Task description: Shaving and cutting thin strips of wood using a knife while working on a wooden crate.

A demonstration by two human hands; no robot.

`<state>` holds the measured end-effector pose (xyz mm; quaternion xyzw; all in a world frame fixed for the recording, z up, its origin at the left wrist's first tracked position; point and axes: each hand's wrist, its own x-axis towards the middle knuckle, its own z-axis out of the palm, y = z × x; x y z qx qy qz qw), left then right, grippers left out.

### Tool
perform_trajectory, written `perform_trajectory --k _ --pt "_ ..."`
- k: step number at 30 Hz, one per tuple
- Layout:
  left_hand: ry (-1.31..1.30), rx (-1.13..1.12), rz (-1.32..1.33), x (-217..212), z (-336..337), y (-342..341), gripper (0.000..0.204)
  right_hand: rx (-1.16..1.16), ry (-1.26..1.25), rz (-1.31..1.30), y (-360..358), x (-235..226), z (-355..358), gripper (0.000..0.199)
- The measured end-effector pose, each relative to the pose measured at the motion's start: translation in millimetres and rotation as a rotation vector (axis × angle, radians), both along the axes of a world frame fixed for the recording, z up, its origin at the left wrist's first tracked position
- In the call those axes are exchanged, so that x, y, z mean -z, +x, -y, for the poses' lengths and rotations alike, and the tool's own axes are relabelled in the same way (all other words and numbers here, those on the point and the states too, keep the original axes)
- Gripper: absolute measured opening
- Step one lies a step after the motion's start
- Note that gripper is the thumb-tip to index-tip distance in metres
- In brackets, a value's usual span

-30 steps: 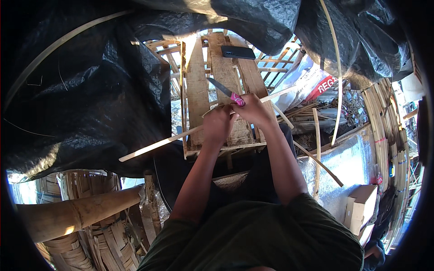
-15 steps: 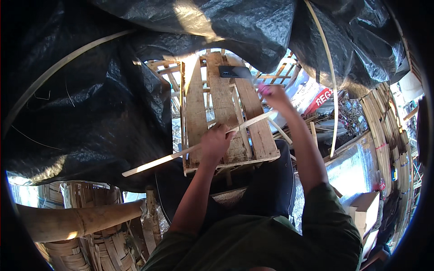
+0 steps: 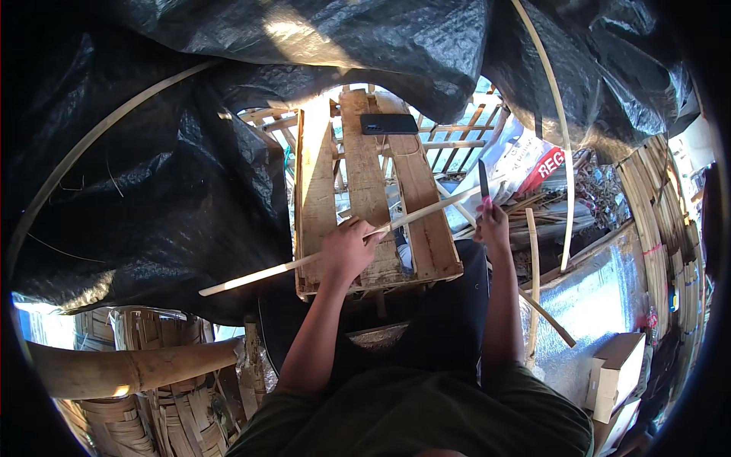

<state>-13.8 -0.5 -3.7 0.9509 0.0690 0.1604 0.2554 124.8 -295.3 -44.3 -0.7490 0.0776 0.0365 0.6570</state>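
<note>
A long pale strip of bamboo [image 3: 263, 276] slants across a slatted wooden crate [image 3: 371, 179]. My left hand [image 3: 349, 247] is closed around the strip near its middle, above the crate's near part. In my right hand [image 3: 493, 225] is a knife [image 3: 483, 179] with a dark blade pointing up and a pink patch at the handle. The knife is beside the strip's far right end; whether the two touch I cannot tell. A dark phone [image 3: 389, 124] lies flat on the crate's far slats.
Black plastic sheeting [image 3: 145, 175] hangs at the left and overhead. A thick bamboo pole [image 3: 137, 369] sticks in at the lower left. Split bamboo [image 3: 647, 206] is stacked along the right, near a cardboard box [image 3: 615, 373] and a silvery sheet [image 3: 582, 305].
My right hand has come down and nearer with the knife, which is now upright. My left hand has shifted slightly left and nearer, still gripping the bamboo strip.
</note>
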Motion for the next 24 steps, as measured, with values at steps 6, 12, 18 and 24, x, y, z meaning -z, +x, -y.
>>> perform_trajectory --k 6,12,18,24 --pt "-0.015 0.005 -0.018 -4 2 4 0.023 -0.066 -0.571 0.706 -6 -27 -14 0.014" --pt "-0.015 -0.023 -0.042 -3 5 5 0.023 -0.208 -0.688 0.738 54 -54 -85 0.012" --pt "0.006 -0.039 -0.015 -3 4 6 0.022 -0.102 -1.028 0.432 123 -28 -84 0.027" --pt "-0.029 -0.002 0.070 -2 5 5 0.018 0.023 -0.525 0.514 101 -43 -17 0.026"
